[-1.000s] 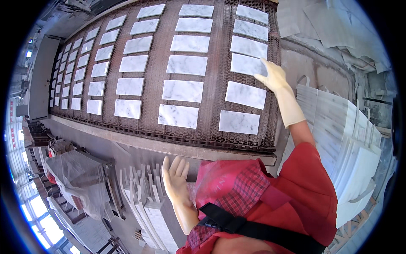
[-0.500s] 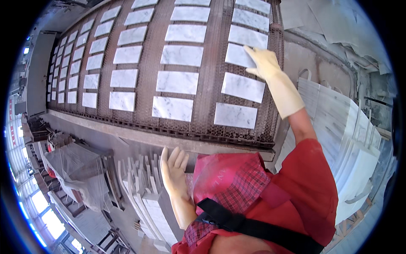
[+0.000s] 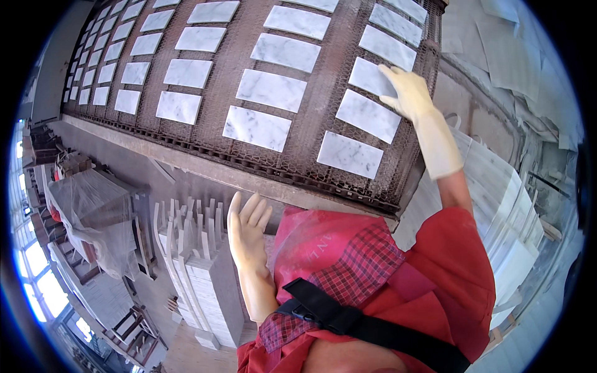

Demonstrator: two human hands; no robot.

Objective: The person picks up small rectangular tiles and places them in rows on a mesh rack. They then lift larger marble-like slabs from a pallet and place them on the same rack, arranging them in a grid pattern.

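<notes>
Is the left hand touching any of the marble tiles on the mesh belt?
No, the gloved left hand is open in the air below the mesh belt, while only the right hand rests on a marble tile.

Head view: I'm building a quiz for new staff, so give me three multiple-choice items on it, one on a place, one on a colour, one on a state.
1. Where does the right hand rest?
A. on a white tile on the mesh belt
B. on the stacked slabs
C. on the plastic-wrapped pile

2. What colour are the gloves?
A. blue
B. cream
C. black

3. How is the left hand?
A. closed on a tile
B. open, holding nothing
C. flat on the belt

Answers:
1 A, the right fingers lie on a tile in the belt's right column.
2 B, both gloves look pale cream.
3 B, the left fingers are spread in the air, above upright slabs beside the belt.
</notes>
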